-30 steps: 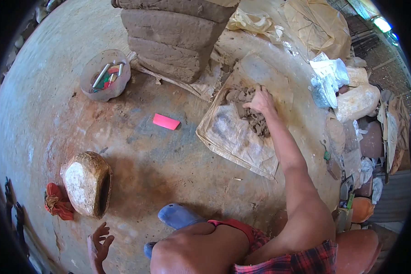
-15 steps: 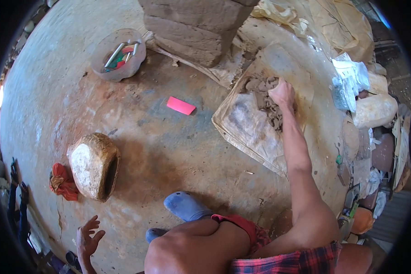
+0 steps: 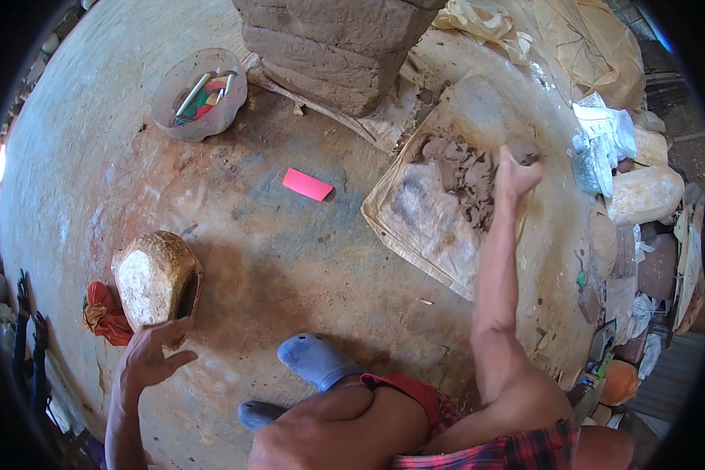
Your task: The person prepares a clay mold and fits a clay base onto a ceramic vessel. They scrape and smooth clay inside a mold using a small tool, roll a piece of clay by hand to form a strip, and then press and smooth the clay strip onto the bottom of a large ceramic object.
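Note:
Wet brown clay pieces (image 3: 464, 174) lie in a heap on a folded pale sack (image 3: 423, 223) at the right. Just beyond the heap's right side, my right hand (image 3: 517, 176) is closed around a lump of clay (image 3: 524, 149). My left hand (image 3: 150, 354) is empty, its fingers stretched out and thumb apart. It is nearest to a rounded, pale hollow vessel (image 3: 145, 274) with a dark opening, and overlaps its lower edge in the view; whether they touch I cannot tell. Beside that vessel sits a red cloth bundle (image 3: 106, 315).
A big block of layered clay (image 3: 329, 51) stands on sacking at the top. Left of it is a translucent bowl (image 3: 160, 106) with coloured tools. A pink flat piece (image 3: 308, 184) lies mid-floor. Bags, stones and an orange bowl (image 3: 620, 381) line the right side.
My right hand has moved right, off the heap, with a lump of clay now visible in it. My left hand has risen toward the pale vessel.

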Action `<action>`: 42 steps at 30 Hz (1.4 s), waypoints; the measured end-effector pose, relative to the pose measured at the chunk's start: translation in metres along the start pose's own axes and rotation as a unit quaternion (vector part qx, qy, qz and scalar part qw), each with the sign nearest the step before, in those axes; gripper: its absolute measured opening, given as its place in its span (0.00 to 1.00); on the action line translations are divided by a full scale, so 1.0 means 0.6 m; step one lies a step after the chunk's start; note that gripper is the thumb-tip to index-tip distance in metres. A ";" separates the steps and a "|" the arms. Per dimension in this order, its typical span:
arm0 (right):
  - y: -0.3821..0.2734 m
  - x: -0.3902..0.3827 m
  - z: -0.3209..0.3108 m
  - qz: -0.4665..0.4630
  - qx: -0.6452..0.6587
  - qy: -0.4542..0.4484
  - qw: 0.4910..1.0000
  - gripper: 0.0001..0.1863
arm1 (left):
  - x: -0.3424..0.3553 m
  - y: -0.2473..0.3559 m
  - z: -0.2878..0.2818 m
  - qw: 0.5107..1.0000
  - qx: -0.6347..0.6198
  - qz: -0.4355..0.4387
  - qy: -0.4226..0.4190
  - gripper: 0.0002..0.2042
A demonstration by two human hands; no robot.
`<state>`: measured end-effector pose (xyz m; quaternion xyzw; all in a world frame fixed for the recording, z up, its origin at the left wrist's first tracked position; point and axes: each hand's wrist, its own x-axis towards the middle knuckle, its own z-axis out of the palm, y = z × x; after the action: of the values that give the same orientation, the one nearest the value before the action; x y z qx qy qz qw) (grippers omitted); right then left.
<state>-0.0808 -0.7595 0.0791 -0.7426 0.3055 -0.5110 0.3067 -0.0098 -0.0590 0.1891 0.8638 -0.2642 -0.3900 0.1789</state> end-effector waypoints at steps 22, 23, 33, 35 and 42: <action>-0.425 -0.472 0.137 -0.112 0.263 -0.588 0.756 0.37 | 0.266 0.183 0.261 0.622 -0.728 -0.046 0.285 0.43; -0.429 -0.477 0.129 -0.092 0.296 -0.579 0.754 0.39 | 0.253 0.166 0.262 0.676 -0.695 -0.007 0.244 0.43; -0.376 -0.509 0.079 -0.135 0.269 -0.567 0.766 0.33 | 0.261 0.163 0.333 0.678 -0.731 0.037 0.065 0.36; -0.374 -0.517 0.081 -0.143 0.211 -0.516 0.818 0.28 | 0.254 0.174 0.317 0.623 -0.777 0.028 0.084 0.35; -0.322 -0.459 0.063 -0.329 0.095 -0.298 0.891 0.24 | 0.269 0.224 0.307 0.708 -0.671 -0.040 0.219 0.38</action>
<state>-0.0984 -0.4219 0.0590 -0.8852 -0.1119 -0.3641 0.2671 -0.1040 -0.2811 0.0484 0.5874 0.1488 -0.2711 0.7479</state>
